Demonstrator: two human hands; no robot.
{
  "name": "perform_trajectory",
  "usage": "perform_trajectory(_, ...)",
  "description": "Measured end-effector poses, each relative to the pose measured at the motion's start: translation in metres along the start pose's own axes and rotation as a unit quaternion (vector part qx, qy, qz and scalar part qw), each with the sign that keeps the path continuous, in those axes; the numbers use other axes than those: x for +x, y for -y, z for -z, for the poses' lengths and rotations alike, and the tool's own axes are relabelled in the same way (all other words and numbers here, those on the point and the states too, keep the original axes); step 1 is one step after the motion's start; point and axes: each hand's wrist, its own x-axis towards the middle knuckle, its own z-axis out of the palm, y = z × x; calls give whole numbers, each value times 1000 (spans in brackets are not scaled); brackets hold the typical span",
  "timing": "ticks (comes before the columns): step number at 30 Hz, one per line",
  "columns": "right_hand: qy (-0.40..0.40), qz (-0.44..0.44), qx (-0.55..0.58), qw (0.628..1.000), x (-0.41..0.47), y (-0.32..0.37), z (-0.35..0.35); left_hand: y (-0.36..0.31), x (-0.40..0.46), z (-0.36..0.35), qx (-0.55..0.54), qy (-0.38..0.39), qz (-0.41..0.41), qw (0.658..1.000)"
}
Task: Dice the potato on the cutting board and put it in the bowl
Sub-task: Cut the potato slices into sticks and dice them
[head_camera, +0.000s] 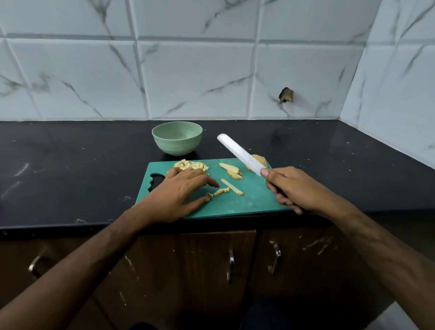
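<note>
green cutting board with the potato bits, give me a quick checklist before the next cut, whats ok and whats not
1. White-bladed knife gripped firmly: ok, the right hand is wrapped round its handle, blade raised off the board.
2. Left hand away from the blade: ok, it lies flat beside the small cut pieces.
3. Long pale potato strip lined up for dicing: not ok, no hand holds it.
4. Green plastic cutting board fully on the black counter: cannot tell, its near edge sits at the counter's lip.
5. Pale green bowl ready behind the board: ok, upright, no potato visible inside.
6. Uncut potato chunk: not ok, undiced.
</note>
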Motion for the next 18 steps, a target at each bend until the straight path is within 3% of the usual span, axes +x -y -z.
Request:
perform_trajectory(3,-45,29,101,993,18,1,-11,0,10,-1,2,31,-22,999)
perform_trajectory(9,-90,67,195,974,45,9,-31,-5,33,-4,48,69,-76,994)
perform_trajectory(13,-88,70,201,973,50,2,-38,4,35,-3,103,37,-96,989)
perform_trajectory(18,-81,69,225,969,50,-3,-37,25,34,-6,159,-21,-25,987)
